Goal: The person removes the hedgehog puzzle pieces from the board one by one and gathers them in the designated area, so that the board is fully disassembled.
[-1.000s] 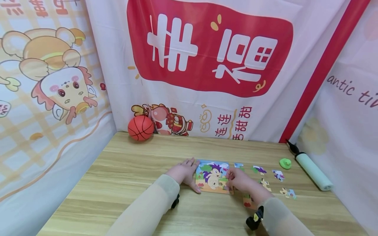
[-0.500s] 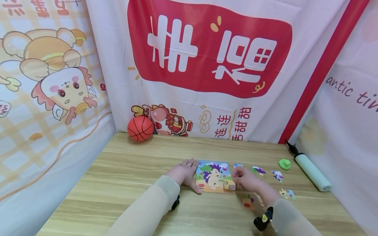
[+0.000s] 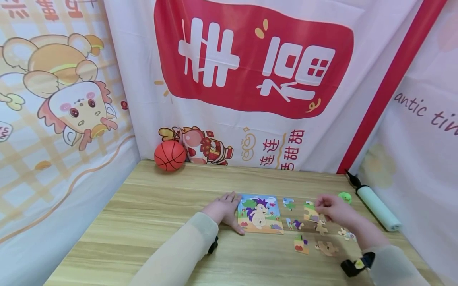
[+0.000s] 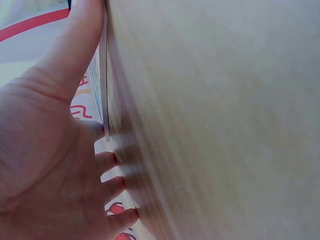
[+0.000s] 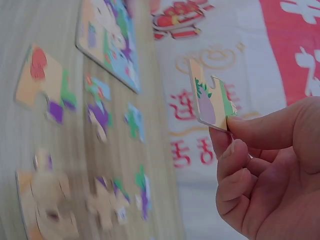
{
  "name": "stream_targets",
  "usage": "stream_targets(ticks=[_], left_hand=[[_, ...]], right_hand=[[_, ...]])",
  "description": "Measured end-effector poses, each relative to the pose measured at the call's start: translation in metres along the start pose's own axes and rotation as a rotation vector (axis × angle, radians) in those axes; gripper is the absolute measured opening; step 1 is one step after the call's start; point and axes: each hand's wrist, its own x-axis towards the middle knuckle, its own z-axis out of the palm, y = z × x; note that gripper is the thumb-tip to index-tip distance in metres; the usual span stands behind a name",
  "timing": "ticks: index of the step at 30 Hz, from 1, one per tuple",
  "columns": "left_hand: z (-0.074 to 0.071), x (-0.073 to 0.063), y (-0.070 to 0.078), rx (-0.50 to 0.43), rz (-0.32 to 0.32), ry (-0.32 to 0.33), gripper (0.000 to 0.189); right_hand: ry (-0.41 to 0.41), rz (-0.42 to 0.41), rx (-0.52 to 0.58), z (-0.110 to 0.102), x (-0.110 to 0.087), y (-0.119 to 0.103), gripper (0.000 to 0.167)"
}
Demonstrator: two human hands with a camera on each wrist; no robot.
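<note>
A picture board [image 3: 259,214] showing a purple-spined hedgehog lies flat on the table. My left hand [image 3: 226,212] rests along its left side, fingers spread and thumb toward the near corner; the left wrist view shows the same hand [image 4: 55,130] with fingertips against the wood and board edge. Off to the right, my right hand [image 3: 334,209] pinches a jigsaw piece [image 3: 310,211]. In the right wrist view that piece [image 5: 205,102], tan and green with a purple plant, is held up between thumb and fingers, tilted and off the table.
Loose jigsaw pieces lie right of the board, among them a strawberry one [image 3: 301,245], a tan one [image 3: 326,248] and a blue-green one [image 3: 288,203]. Farther right are a green toy duck [image 3: 345,197] and a hand pump [image 3: 379,208]. A red ball [image 3: 170,155] sits at the back left.
My right hand has moved right, from the board's right side to over the loose pieces, with the jigsaw piece in its fingers. My left hand has stayed in place.
</note>
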Motion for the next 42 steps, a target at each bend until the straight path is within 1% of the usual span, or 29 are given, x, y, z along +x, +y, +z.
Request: stream_targets(ticks=[5, 9, 11, 12, 15, 22, 24, 28, 30, 31, 33, 34, 35, 38, 40, 42], left_hand=[[0.004, 0.007, -0.003, -0.018, -0.014, -0.005, 0.138], [0.002, 0.005, -0.001, -0.035, -0.02, -0.004, 0.139], [0.0, 0.002, 0.0, -0.033, -0.018, -0.006, 0.138], [-0.002, 0.0, 0.001, -0.032, -0.02, -0.002, 0.138], [-0.002, -0.001, 0.001, -0.023, -0.009, 0.003, 0.135], [0.002, 0.004, -0.003, -0.021, -0.001, 0.006, 0.136], [0.002, 0.003, -0.003, -0.028, 0.002, 0.007, 0.136], [0.0, -0.001, 0.0, -0.033, 0.004, 0.004, 0.135], [0.0, -0.001, 0.0, -0.035, -0.005, 0.001, 0.135], [0.001, 0.002, -0.001, -0.04, -0.005, 0.003, 0.136], [0.001, 0.001, 0.0, -0.046, -0.014, 0.0, 0.136], [0.003, 0.005, -0.002, -0.047, -0.013, 0.002, 0.136], [0.003, 0.005, -0.002, -0.049, -0.016, 0.002, 0.137], [0.001, 0.003, 0.0, -0.05, -0.023, -0.005, 0.137], [0.003, 0.006, -0.002, -0.043, -0.021, -0.009, 0.138], [0.004, 0.007, -0.002, -0.041, -0.024, -0.011, 0.139]], right_hand=[[-0.028, -0.027, -0.003, -0.027, -0.023, 0.014, 0.011], [-0.045, -0.002, -0.004, -0.043, -0.039, 0.028, 0.013], [-0.065, 0.01, 0.0, -0.048, -0.046, 0.036, 0.013], [-0.076, 0.016, 0.003, -0.049, -0.05, 0.04, 0.013], [-0.113, 0.031, 0.009, -0.053, -0.058, 0.054, 0.013], [-0.198, 0.055, 0.042, -0.054, -0.068, 0.087, 0.013], [-0.205, 0.072, 0.057, -0.053, -0.071, 0.096, 0.013], [-0.19, 0.122, 0.075, -0.051, -0.076, 0.109, 0.009], [-0.168, 0.114, 0.061, -0.05, -0.077, 0.115, 0.007], [-0.159, 0.104, 0.053, -0.049, -0.077, 0.117, 0.007], [-0.134, 0.089, 0.026, -0.046, -0.077, 0.121, 0.007], [-0.121, 0.078, 0.011, -0.045, -0.077, 0.122, 0.007], [-0.111, 0.065, -0.002, -0.044, -0.077, 0.124, 0.008], [-0.082, 0.068, -0.034, -0.041, -0.076, 0.127, 0.009], [-0.071, 0.065, -0.051, -0.04, -0.076, 0.128, 0.009], [-0.055, 0.086, -0.071, -0.038, -0.075, 0.129, 0.008]])
